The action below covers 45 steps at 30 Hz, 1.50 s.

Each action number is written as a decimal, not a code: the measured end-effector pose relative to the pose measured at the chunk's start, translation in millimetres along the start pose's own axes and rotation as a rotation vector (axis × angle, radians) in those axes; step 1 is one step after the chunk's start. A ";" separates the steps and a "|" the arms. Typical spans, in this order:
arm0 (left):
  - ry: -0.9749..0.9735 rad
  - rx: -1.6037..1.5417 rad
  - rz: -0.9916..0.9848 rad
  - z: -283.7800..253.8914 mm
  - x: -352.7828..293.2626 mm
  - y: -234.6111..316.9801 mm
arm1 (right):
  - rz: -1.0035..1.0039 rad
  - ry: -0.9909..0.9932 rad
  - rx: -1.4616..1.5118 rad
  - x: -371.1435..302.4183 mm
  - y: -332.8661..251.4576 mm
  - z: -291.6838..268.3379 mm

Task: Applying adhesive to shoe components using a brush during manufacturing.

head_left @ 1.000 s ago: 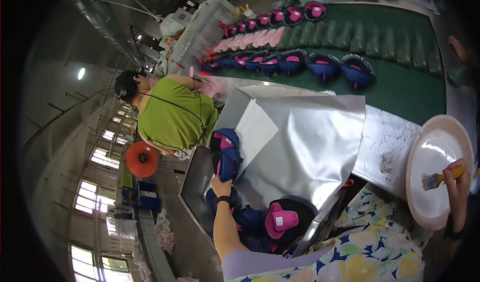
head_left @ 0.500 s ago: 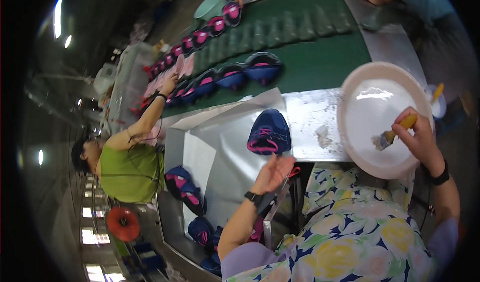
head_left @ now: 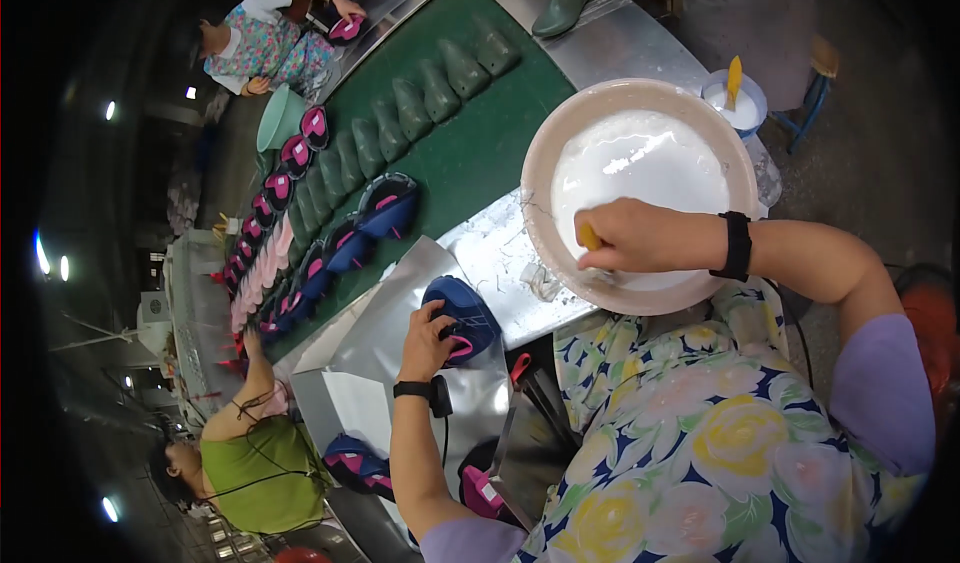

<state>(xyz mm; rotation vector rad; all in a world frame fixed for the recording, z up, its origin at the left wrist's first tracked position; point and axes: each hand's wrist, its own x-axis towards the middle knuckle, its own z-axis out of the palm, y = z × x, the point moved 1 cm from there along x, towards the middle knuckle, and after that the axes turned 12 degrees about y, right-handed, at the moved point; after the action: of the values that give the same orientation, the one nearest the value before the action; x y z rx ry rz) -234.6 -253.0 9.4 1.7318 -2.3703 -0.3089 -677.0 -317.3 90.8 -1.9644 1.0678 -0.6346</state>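
Observation:
My left hand (head_left: 428,339) is closed on the opening of a navy shoe upper (head_left: 466,311) with pink lining and lacing, fingers hooked over its edge. The upper rests at the far end of a metal tray (head_left: 375,338), beside the metal tabletop. My right hand (head_left: 640,235) grips a brush by its yellow handle (head_left: 588,236) over the near left part of a wide pale pink basin (head_left: 538,168). White liquid (head_left: 650,158) fills the basin's bottom. The brush's bristles are hidden behind my hand.
Dark green shoe lasts (head_left: 436,93) and rows of navy-pink uppers (head_left: 360,238) line a green belt (head_left: 490,143). A small tub (head_left: 745,113) holds another yellow-handled brush. More uppers (head_left: 355,463) lie in the tray. Co-workers stand left, one in green (head_left: 255,473).
My left hand has gone from beside the shoe upper to gripping its opening. My right hand has swung left over the basin, and the bristles are now out of sight. The view has turned.

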 end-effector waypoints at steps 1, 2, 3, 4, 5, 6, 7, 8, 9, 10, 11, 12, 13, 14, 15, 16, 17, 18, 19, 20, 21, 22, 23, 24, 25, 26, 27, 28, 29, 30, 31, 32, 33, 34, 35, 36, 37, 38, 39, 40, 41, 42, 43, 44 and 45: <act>-0.059 -0.008 -0.005 -3.4 5.2 -7.9 | -0.003 0.012 0.007 -3.9 6.0 -2.0; -0.118 -0.013 -0.013 -7.9 10.4 -14.0 | -0.136 0.033 -0.086 -8.1 19.1 -3.8; -0.122 -0.004 -0.010 -17.8 17.5 -5.0 | -0.265 0.052 -0.182 -7.2 22.1 -8.9; 0.053 -0.147 -0.172 -30.5 22.6 4.3 | -0.124 0.013 -0.174 -9.6 28.2 -22.2; 0.233 -0.284 -0.340 -44.4 20.1 10.5 | -0.108 0.047 -0.217 -9.9 36.4 -33.4; 0.352 -0.502 -0.432 -50.8 11.0 -8.5 | -0.133 0.139 -0.209 -8.6 35.2 -43.1; 0.369 -0.473 -0.445 -55.0 -8.6 -19.8 | -0.155 0.256 -0.125 -9.8 31.0 -52.4; 0.437 -0.845 -0.461 -48.6 12.9 -4.7 | -0.165 0.369 -0.134 -10.4 41.4 -64.9; 0.507 -1.201 -0.487 -49.6 19.9 10.9 | -0.108 0.368 -0.058 -8.6 37.5 -79.7; 0.503 -1.192 -0.474 -54.6 26.0 13.1 | -0.193 0.452 -0.022 -3.7 35.3 -85.5; 0.511 -1.146 -0.442 -50.0 27.0 25.3 | -0.275 0.543 0.010 -1.2 30.9 -92.3; 0.511 -1.106 -0.404 -50.1 41.2 29.8 | -0.265 0.571 0.003 1.3 24.5 -96.0; 0.509 -1.068 -0.365 -46.7 48.8 36.8 | -0.258 0.547 0.048 6.4 16.9 -98.5; 0.504 -1.028 -0.320 -45.2 60.3 46.6 | -0.251 0.531 0.093 9.6 9.6 -103.6; 0.496 -0.989 -0.275 -38.5 64.1 57.8 | -0.306 0.520 0.181 16.1 5.7 -104.1; 0.491 -0.949 -0.228 -38.0 71.1 66.1 | -0.366 0.507 0.268 20.2 -0.5 -104.8; 0.491 -0.909 -0.191 -29.9 74.6 75.6 | -0.359 0.535 0.265 24.0 -10.3 -105.3; 0.493 -0.870 -0.152 -27.4 74.7 81.5 | -0.385 0.516 0.276 25.8 -20.9 -104.9; 0.496 -0.831 -0.115 -24.5 81.2 87.6 | -0.412 0.495 0.287 23.6 -25.6 -106.0; 0.511 -0.792 -0.085 -22.0 86.8 93.3 | -0.413 0.509 0.285 21.8 -23.8 -107.5; 0.528 -0.753 -0.056 -20.8 94.0 98.2 | -0.411 0.554 0.245 21.1 -22.1 -108.2; 0.546 -0.715 -0.029 -17.2 95.8 103.3 | -0.409 0.597 0.205 20.0 -20.6 -108.8; 0.569 -0.675 -0.010 -13.7 94.2 105.5 | -0.413 0.598 0.206 18.3 -18.4 -108.4; 0.591 -0.636 0.007 -9.8 93.4 107.9 | -0.346 0.630 0.182 14.1 -13.8 -107.5; 0.614 -0.597 0.023 -10.2 95.1 107.0 | -0.277 0.660 0.158 10.9 -9.7 -105.9; 0.636 -0.556 0.034 -6.6 91.1 109.6 | -0.185 0.682 0.180 8.8 -8.0 -102.6; 0.657 -0.514 0.044 -5.6 86.7 109.9 | -0.187 0.676 0.185 7.6 -7.5 -98.3; 0.677 -0.472 0.054 -1.9 84.7 112.4 | -0.090 0.721 0.217 6.8 -6.0 -94.1; 0.696 -0.431 0.064 -2.8 83.6 113.3 | 0.009 0.764 0.247 5.1 -4.8 -89.8; 0.714 -0.389 0.075 -5.7 98.2 115.5 | 0.027 0.795 0.269 6.0 -1.6 -83.6; 0.731 -0.346 0.085 -2.2 90.6 118.1 | 0.027 0.789 0.274 5.1 -0.3 -78.2; 0.751 -0.308 0.097 -2.3 88.8 117.4 | 0.065 0.786 0.325 4.4 -3.9 -71.9; 0.770 -0.270 0.108 -4.2 98.9 116.3 | 0.102 0.782 0.376 3.3 -8.2 -65.6; 0.790 -0.231 0.121 -4.2 98.0 115.5 | 0.138 0.778 0.393 0.7 -14.1 -59.6; 0.805 -0.189 0.132 -0.5 100.6 117.5 | 0.139 0.773 0.395 0.6 -14.6 -55.2; 0.820 -0.148 0.144 2.5 102.9 119.0 | 0.158 0.761 0.408 0.7 -14.7 -51.2; 0.836 -0.108 0.156 3.2 101.4 118.2 | 0.176 0.749 0.420 0.9 -15.2 -47.9; 0.851 -0.067 0.169 4.9 104.6 120.3 | 0.197 0.725 0.436 -0.3 -16.0 -45.3; 0.866 -0.028 0.183 -5.1 101.1 112.6 | 0.197 0.723 0.436 -1.0 -16.0 -42.3; 0.881 0.011 0.197 -4.4 99.3 113.3 | 0.165 0.711 0.464 -1.4 -15.5 -38.7; 0.897 0.050 0.212 -3.6 98.2 114.1 | 0.133 0.699 0.490 -2.2 -16.3 -36.1; 0.912 0.092 0.223 -7.2 104.2 111.9 | 0.131 0.694 0.490 -3.0 -19.5 -33.4; 0.928 0.133 0.234 -9.4 101.0 109.1 | 0.126 0.652 0.488 -4.6 -24.1 -31.7; 0.944 0.174 0.247 -9.5 101.7 110.6 | 0.122 0.611 0.486 -5.8 -27.8 -31.7; 0.959 0.215 0.260 -11.5 101.0 111.9 | 0.119 0.608 0.485 -7.5 -29.9 -33.6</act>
<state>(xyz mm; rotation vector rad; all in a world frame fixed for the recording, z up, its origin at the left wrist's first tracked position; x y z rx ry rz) -364.0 -316.8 54.5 1.1833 -1.8650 0.6855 -691.6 -314.7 133.9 -1.3009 1.2248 -1.3354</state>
